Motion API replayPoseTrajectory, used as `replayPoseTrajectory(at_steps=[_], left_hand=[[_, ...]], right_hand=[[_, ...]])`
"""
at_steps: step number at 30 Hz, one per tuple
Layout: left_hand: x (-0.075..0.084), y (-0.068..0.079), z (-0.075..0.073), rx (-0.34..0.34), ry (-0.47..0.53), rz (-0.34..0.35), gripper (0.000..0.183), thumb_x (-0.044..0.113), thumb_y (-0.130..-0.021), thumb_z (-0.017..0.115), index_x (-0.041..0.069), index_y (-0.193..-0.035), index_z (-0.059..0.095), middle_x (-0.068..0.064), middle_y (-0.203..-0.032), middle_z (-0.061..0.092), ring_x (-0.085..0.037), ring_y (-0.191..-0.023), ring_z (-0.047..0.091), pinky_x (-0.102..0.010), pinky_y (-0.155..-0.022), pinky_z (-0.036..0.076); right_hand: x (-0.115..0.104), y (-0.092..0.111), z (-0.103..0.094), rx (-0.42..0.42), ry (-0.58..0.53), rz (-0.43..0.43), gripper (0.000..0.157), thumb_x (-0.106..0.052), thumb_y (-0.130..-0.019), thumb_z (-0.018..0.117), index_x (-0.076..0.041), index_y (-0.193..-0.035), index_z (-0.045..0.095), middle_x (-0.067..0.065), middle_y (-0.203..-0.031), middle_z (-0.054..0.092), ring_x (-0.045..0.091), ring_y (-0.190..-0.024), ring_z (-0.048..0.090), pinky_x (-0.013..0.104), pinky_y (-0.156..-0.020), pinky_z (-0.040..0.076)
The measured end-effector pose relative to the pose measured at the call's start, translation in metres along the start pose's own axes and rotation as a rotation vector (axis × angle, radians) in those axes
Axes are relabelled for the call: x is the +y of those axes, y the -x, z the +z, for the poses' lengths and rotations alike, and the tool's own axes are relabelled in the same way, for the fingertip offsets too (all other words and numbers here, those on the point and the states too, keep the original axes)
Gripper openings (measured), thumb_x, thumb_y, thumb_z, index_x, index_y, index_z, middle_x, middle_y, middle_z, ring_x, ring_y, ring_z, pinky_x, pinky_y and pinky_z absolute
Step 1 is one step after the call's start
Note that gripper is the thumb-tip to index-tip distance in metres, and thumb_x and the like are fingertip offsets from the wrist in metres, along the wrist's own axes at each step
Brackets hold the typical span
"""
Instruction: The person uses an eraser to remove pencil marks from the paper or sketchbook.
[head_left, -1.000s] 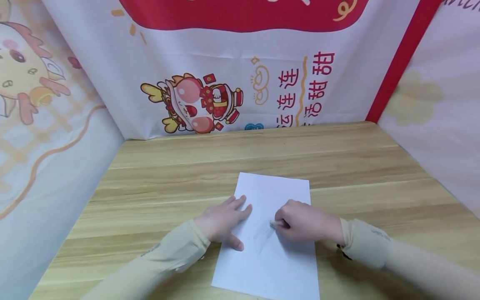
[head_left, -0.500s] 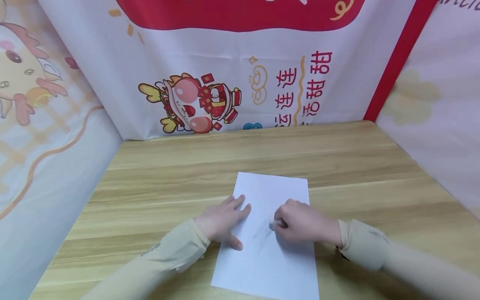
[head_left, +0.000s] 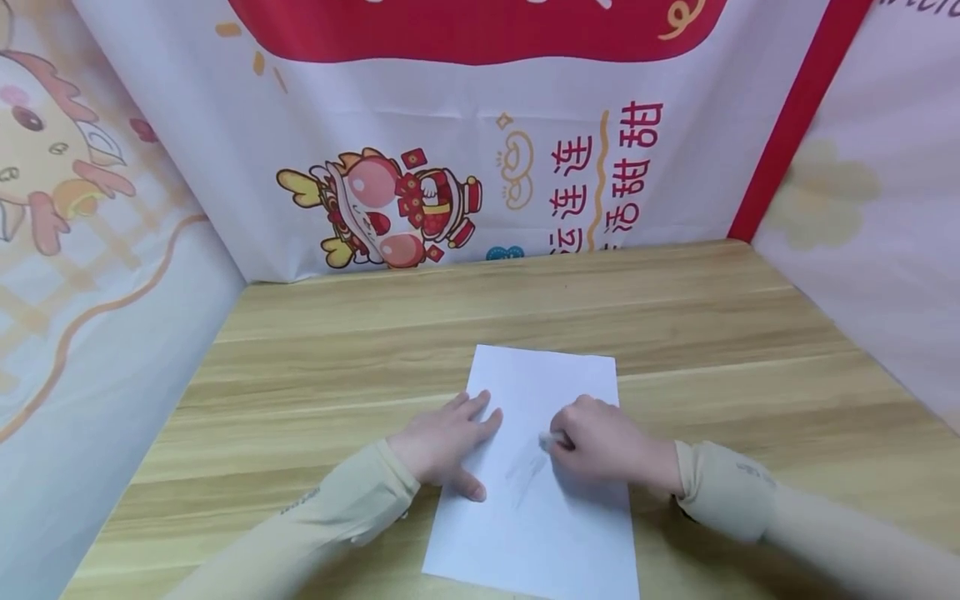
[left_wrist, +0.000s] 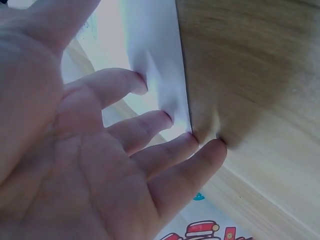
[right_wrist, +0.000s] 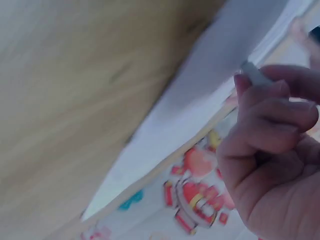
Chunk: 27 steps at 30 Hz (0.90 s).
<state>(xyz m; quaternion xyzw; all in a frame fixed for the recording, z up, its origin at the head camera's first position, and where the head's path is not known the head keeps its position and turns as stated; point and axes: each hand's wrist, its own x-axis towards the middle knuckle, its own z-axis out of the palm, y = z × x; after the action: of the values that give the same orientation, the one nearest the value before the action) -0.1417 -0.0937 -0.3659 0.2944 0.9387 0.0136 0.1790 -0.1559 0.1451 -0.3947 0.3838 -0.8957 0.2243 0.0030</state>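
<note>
A white sheet of paper [head_left: 555,542] lies on the wooden table with faint grey smudged strokes [head_left: 527,482] near its middle. My left hand [head_left: 448,439] is spread over the paper's left edge. In the left wrist view its fingertips [left_wrist: 165,120] press down, some on the sheet and the little finger on the wood. My right hand [head_left: 606,443] pinches a small whitish eraser [right_wrist: 257,75] between thumb and curled fingers. The eraser's greyed end points down at the paper beside the upper end of the strokes; most of its body is hidden in the hand.
The wood-grain table [head_left: 337,333] extends around the sheet on all sides. A printed cloth [head_left: 450,100] with a cartoon dragon hangs along the back edge. More patterned cloth [head_left: 150,225] flanks the left, and a pale one [head_left: 862,275] the right.
My right hand with the eraser shifts slightly back and forth over the strokes, and sits a touch farther up now. The left hand and sheet stay put.
</note>
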Motion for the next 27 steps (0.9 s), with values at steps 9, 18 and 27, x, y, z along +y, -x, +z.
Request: replayPoseTrajectory(at_steps=[9, 18, 27], left_hand=[[0.0005, -0.0005, 0.0022, -0.011, 0.000, 0.005, 0.098, 0.048, -0.072, 0.082, 0.010, -0.151, 0.040, -0.017, -0.158, 0.025, -0.039, -0.143, 0.023, -0.055, -0.102, 0.039], [0.0013, 0.0006, 0.0003, -0.006, -0.001, 0.018, 0.096, 0.047, -0.072, 0.083, 0.009, -0.151, 0.041, -0.017, -0.158, 0.026, -0.039, -0.143, 0.024, -0.055, -0.103, 0.038], [0.0001, 0.0016, -0.0014, 0.006, -0.017, 0.005, 0.096, 0.046, -0.072, 0.083, 0.009, -0.150, 0.041, -0.018, -0.158, 0.026, -0.040, -0.142, 0.025, -0.053, -0.106, 0.036]], right_hand=[[-0.0033, 0.0049, 0.0020, -0.042, -0.016, -0.009, 0.041, -0.004, -0.081, 0.064, -0.020, -0.054, 0.038, -0.018, -0.050, 0.027, -0.004, -0.044, 0.029, 0.018, -0.039, 0.029], [-0.0018, 0.0052, -0.0002, -0.001, 0.033, 0.007, 0.040, -0.003, -0.080, 0.063, -0.020, -0.054, 0.038, -0.016, -0.051, 0.027, -0.001, -0.046, 0.029, 0.019, -0.040, 0.029], [-0.0007, -0.0012, -0.0057, -0.013, 0.010, 0.009, 0.042, -0.002, -0.081, 0.064, -0.018, -0.054, 0.038, -0.016, -0.052, 0.025, -0.002, -0.046, 0.025, 0.017, -0.042, 0.025]])
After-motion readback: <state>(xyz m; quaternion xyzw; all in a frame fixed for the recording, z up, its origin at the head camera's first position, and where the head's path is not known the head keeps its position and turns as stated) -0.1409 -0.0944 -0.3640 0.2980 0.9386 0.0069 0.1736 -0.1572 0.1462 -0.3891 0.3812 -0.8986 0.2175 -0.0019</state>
